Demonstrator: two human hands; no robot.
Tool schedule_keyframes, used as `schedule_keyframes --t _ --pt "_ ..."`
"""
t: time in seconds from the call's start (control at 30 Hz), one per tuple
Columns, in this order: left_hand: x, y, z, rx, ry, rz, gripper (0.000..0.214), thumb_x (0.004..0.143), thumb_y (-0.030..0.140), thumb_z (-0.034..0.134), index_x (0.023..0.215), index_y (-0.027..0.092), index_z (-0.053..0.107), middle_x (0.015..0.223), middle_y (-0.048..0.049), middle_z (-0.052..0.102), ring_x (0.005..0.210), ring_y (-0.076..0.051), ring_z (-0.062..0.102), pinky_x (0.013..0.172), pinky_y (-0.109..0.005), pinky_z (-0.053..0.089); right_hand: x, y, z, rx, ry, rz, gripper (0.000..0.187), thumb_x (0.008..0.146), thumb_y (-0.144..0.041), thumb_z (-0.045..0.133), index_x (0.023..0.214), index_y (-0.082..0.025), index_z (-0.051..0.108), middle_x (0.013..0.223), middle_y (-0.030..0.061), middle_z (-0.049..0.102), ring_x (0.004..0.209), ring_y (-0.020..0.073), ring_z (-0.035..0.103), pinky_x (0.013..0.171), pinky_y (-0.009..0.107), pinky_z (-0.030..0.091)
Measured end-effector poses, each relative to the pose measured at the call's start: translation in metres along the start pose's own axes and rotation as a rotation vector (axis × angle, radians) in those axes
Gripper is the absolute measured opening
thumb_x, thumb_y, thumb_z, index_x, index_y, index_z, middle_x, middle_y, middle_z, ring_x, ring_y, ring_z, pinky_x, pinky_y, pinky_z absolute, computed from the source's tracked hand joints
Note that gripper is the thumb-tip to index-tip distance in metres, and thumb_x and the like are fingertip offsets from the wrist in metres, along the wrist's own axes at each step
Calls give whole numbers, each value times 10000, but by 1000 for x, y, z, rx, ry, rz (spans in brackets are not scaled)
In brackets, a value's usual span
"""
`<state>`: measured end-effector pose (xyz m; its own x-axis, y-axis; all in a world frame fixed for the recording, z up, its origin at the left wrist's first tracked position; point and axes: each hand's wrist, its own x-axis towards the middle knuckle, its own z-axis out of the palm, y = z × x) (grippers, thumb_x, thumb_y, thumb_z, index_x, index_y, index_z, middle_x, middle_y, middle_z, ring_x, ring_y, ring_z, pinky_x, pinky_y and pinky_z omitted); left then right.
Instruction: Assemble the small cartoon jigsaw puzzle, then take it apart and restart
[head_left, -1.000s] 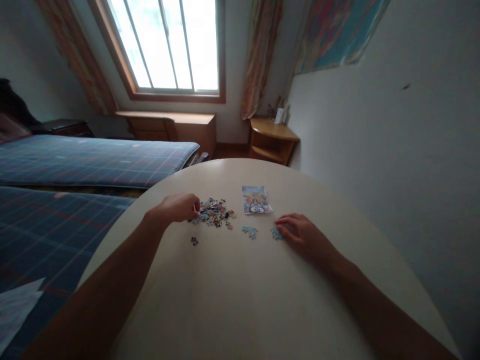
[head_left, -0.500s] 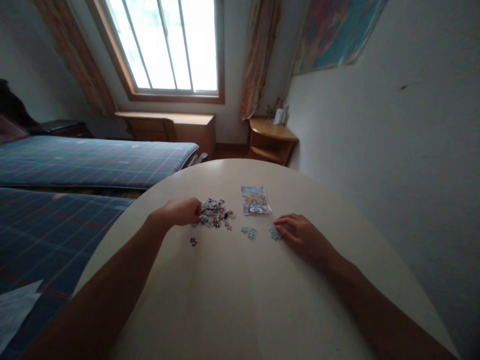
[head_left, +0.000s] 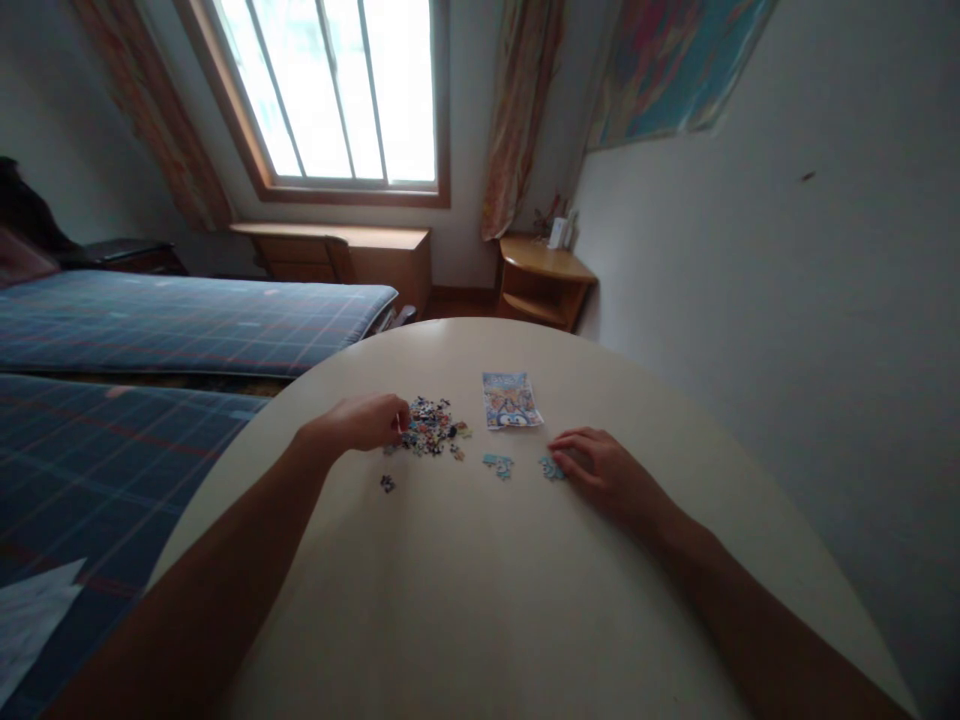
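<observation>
A heap of small jigsaw puzzle pieces lies on the round table left of centre. My left hand is at the heap's left edge, its fingers closed in a pinch; whatever is between the fingertips is too small to make out. Nearer to me lies a dark loose puzzle piece. On the right, my right hand rests with fingers loosely apart, its fingertips at a light-blue cluster of joined pieces that they partly cover. Another light-blue cluster sits between the hands.
A printed picture packet lies flat behind the blue clusters. The cream table has a curved far edge. Beds with plaid mattresses stand on the left, a wooden corner shelf beyond, and a white wall on the right.
My left hand has shifted slightly right, further over the heap's edge, its fingers shifting a little. My right hand and the light-blue clusters have stayed in place.
</observation>
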<state>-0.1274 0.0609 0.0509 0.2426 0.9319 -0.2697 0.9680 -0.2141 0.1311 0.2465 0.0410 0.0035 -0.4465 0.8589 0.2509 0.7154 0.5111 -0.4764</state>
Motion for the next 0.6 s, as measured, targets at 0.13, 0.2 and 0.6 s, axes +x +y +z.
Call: schedule_keyframes --t 0.13,0.2,0.6 --pt "-2 2 -2 -30 -9 38 176 728 241 593 856 220 713 832 -10 726 711 -165 627 602 -246 396 0 0 0 2 4 -5 240 923 -377 537 1007 -230 707 1087 86 694 1049 256 608 974 456 448" --pt "-4 5 -4 -33 -2 38 169 723 229 584 832 217 713 814 -11 723 695 -164 622 594 -249 389 0 0 0 4 8 -8 240 925 -375 535 1006 -229 707 1090 90 694 1046 258 607 975 463 447" --pt "-3 17 -6 -190 -3 145 233 829 350 575 944 186 695 852 -31 715 718 -156 619 626 -236 427 0 3 1 -11 -6 -24 249 929 -378 530 1017 -224 704 1088 88 691 1041 250 609 958 440 456"
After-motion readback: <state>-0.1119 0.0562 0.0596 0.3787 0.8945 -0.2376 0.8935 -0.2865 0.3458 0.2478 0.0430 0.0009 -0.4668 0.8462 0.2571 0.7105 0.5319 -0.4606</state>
